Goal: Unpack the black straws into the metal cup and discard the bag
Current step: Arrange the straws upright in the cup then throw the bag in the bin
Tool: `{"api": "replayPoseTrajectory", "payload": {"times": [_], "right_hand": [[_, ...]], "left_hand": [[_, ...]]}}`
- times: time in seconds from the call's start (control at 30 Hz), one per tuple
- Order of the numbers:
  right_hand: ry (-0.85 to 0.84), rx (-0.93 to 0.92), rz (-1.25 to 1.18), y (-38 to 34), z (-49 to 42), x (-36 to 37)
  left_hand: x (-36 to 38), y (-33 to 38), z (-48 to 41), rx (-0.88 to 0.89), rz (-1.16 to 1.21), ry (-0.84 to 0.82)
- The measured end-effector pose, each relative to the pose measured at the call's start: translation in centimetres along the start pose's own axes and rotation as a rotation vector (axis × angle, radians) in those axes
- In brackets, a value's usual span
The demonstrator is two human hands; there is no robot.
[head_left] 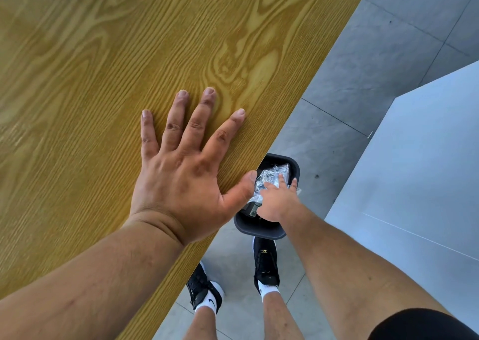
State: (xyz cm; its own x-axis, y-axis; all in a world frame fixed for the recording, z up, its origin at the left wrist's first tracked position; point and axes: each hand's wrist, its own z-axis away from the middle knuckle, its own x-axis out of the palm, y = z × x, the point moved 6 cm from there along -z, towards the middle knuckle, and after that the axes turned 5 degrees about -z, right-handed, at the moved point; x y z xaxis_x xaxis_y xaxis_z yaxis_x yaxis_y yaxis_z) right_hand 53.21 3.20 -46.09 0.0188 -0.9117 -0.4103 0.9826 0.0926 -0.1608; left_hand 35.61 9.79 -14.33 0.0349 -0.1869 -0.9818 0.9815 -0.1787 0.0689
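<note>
Left hand (181, 174) flat on table (103, 67), grip released; right hand (277, 202) on crumpled bag (272, 174) lying lengthwise in bin (259, 232), grip unclear

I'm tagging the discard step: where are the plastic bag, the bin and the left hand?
plastic bag (272, 174): head view, crumpled clear film beyond the fingers.
bin (259, 232): head view, near rim.
left hand (181, 176): head view, back of the hand.
</note>
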Motion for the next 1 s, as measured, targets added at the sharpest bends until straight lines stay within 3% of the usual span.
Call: {"api": "replayPoseTrajectory", "payload": {"times": [0.17,0.43,1.0], "right_hand": [[0.055,-0.031,-0.075,-0.1,0.4,-0.4],[0.272,-0.085,-0.477,0.3,1.4,-2.7],[0.247,0.043,-0.242,2.9,6.6,-4.7]], "left_hand": [[0.1,0.0,0.0,0.000,0.001,-0.007],[0.0,0.0,0.0,-0.003,-0.006,-0.018],[0.1,0.0,0.0,-0.002,-0.006,-0.001]]}}
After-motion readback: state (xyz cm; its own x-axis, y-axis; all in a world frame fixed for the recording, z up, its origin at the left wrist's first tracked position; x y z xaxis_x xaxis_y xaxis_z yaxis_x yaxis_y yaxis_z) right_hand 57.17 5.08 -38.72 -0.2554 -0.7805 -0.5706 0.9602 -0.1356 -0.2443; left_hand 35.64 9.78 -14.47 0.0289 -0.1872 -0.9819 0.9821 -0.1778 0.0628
